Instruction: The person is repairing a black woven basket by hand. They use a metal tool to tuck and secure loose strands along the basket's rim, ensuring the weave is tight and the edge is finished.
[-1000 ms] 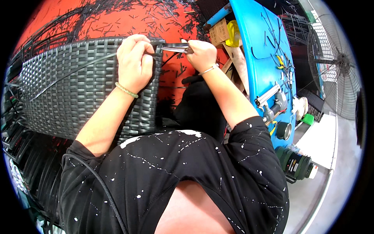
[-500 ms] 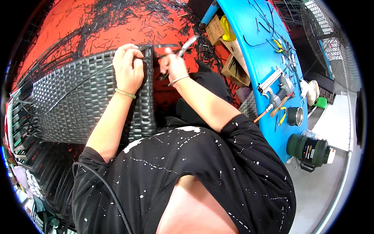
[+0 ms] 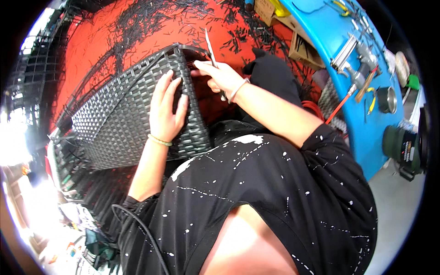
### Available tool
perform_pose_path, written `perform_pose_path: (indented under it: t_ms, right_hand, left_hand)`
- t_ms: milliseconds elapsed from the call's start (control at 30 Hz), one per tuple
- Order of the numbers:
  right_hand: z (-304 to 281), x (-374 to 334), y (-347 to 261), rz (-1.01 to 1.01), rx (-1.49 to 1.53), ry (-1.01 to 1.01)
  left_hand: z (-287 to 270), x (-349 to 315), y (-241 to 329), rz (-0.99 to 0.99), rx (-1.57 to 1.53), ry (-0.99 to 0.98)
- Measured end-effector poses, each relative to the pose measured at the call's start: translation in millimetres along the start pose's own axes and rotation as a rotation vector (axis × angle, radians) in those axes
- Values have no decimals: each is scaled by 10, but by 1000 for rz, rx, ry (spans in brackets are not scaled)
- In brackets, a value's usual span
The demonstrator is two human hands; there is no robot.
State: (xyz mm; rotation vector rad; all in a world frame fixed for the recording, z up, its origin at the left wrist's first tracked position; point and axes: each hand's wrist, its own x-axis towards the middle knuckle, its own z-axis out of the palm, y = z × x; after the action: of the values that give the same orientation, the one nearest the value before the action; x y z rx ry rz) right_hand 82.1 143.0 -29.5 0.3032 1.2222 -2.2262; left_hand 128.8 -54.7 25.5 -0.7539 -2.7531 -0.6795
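A woven black rattan-like piece, boxy with a squared corner, leans in front of me on the left. My left hand lies against its side near the corner, fingers stretched and apart, holding nothing. Just right of the corner, my right hand is closed around a knife, its slim pointed metal blade sticking up past the fingers. A dark end shows below that palm. The right fingertips are close to the piece's edge, where a loose black strip curves out from the top corner. Whether they touch it I cannot tell.
Black strip offcuts litter the red floor covering. On the right, a blue table holds a staple-gun-like air tool, yellow-handled pliers and a round metal tin. Cardboard boxes stand beside it.
My left hand has let go of the top edge and slid down onto the woven side. The right hand holds the knife more upright now. The whole view has shifted.
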Motion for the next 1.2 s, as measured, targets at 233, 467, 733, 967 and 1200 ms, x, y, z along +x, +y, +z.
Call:
perform_pose_path:
  t_ms: [233, 467, 733, 967, 1200]
  right_hand:
    - [231, 334, -20, -94, 170, -89]
    - [247, 409, -48, -95, 148, -35]
    - [50, 541, 58, -75, 244, -252]
    - [50, 582, 64, 13, 389, -242]
    - [33, 545, 44, 18, 333, -258]
  left_hand:
    - [110, 157, -54, 36, 107, -96]
    - [139, 228, -80, 32, 98, -30]
    - [134, 261, -158, -9, 179, -47]
    - [129, 275, -178, 21, 83, 88]
    - [79, 243, -108, -16, 133, 71]
